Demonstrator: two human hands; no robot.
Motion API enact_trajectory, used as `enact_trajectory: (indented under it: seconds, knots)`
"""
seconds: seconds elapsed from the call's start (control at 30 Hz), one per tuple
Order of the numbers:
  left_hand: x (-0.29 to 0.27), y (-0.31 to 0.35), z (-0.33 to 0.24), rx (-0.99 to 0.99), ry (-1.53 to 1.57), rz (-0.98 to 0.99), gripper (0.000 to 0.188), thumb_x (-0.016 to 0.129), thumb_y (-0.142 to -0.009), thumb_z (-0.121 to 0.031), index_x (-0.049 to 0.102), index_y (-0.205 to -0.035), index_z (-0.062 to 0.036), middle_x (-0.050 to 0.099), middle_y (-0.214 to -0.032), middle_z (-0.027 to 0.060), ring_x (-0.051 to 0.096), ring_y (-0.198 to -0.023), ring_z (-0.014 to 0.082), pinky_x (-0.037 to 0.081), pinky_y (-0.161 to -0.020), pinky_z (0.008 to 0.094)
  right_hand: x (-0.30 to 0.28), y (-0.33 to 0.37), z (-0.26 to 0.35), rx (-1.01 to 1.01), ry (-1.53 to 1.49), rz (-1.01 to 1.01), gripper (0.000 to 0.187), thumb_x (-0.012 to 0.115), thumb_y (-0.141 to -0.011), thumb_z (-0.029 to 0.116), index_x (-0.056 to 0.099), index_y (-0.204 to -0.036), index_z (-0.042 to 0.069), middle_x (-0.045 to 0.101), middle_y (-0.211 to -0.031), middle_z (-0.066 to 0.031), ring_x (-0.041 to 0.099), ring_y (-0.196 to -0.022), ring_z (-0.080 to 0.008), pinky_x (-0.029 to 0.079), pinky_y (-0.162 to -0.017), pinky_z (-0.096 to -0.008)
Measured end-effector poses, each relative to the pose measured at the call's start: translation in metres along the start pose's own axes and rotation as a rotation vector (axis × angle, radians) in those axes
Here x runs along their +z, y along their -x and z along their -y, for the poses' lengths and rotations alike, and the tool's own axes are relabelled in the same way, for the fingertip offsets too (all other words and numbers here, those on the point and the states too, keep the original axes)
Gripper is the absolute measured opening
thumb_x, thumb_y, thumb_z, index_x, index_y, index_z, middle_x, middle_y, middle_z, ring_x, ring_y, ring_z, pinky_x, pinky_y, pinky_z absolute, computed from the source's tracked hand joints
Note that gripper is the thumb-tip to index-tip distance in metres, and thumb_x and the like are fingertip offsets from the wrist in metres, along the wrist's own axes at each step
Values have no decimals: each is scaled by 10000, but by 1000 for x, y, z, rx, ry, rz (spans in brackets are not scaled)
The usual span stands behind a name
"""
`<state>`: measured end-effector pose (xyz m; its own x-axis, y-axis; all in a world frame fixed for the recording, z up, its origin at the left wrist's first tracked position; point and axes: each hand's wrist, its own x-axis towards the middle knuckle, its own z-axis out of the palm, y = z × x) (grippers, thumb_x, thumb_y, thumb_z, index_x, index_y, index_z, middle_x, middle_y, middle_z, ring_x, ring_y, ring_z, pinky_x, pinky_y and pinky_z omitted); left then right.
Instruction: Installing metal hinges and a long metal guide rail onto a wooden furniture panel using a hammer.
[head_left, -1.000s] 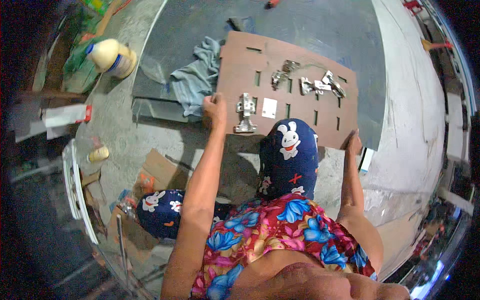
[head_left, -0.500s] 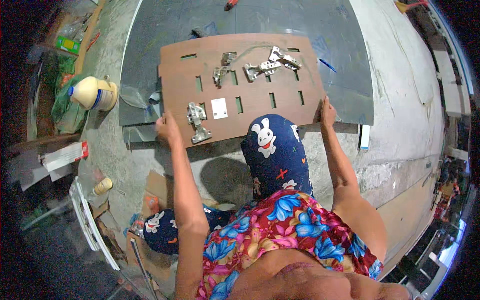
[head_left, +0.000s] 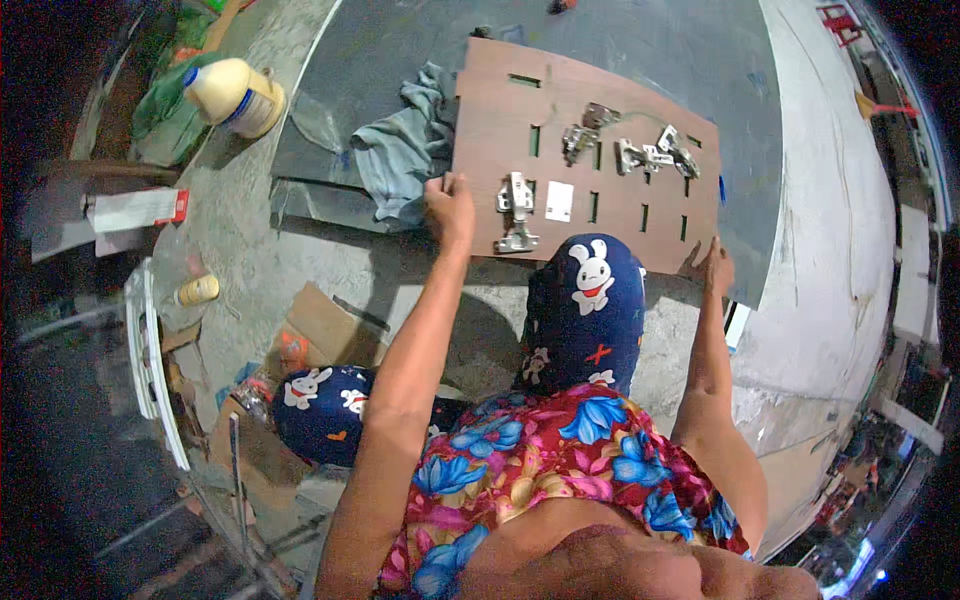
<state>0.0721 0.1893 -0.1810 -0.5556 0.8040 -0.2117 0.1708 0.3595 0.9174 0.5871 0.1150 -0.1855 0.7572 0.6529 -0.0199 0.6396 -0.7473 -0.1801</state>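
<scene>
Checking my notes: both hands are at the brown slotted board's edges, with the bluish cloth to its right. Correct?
No: the head view shows the bluish cloth left of the brown slotted board. The left hand and right hand are at the board's edges.

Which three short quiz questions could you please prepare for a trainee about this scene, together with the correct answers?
1. True or false: the blue-grey cloth lies to the left of the brown slotted panel.

2. Which things lie on the panel along with the small white rectangle?
A) screwdrivers
B) metal hinges
C) paintbrushes

3. At which corners of the panel are the person's left hand and right hand?

Key:
1. True.
2. B.
3. The left hand is at the near left corner, the right hand at the near right corner.
</scene>
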Motion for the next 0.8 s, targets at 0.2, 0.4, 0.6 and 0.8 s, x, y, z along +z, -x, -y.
enact_trajectory:
  seconds: [0.2, 0.4, 0.6, 0.8]
  knots:
    - [16, 6, 7, -41, -61, -33, 345, 609, -787, -310, 541, -960, -19, 607, -926, 181, 593, -846, 343, 442, -734, 431, -37, -17, 99, -393, -149, -187, 619, 515, -806, 548, 552, -1179, 55, 560, -1144, -216, 548, -1041, -341, 416, -890, -420]
    - [30, 8, 11, -117, -54, 68, 365, 587, -779, -329, 550, -959, -13, 596, -947, 204, 581, -879, 364, 441, -743, 452, -70, 40, 283, -843, -575, 328, 455, 637, -817, 336, 567, -1121, 5, 623, -1040, -161, 609, -934, -239, 488, -758, -320]
    - [36, 1, 30, -128, -69, 115, 417, 581, -765, -331, 531, -1032, -15, 594, -996, 225, 582, -919, 381, 447, -779, 457, -45, 79, 319, -942, -330, 481, 513, 657, -768, 421, 566, -1121, 60, 617, -1008, -192, 614, -919, -295, 496, -752, -366]
    - [39, -18, 55, -147, -60, 126, 454, 580, -747, -323, 510, -1076, -17, 600, -993, 228, 582, -928, 385, 454, -784, 446, -1, 83, 291, -842, -141, 183, 848, 710, -693, 453, 279, -1337, 107, 573, -1088, -236, 577, -967, -390, 475, -793, -420]
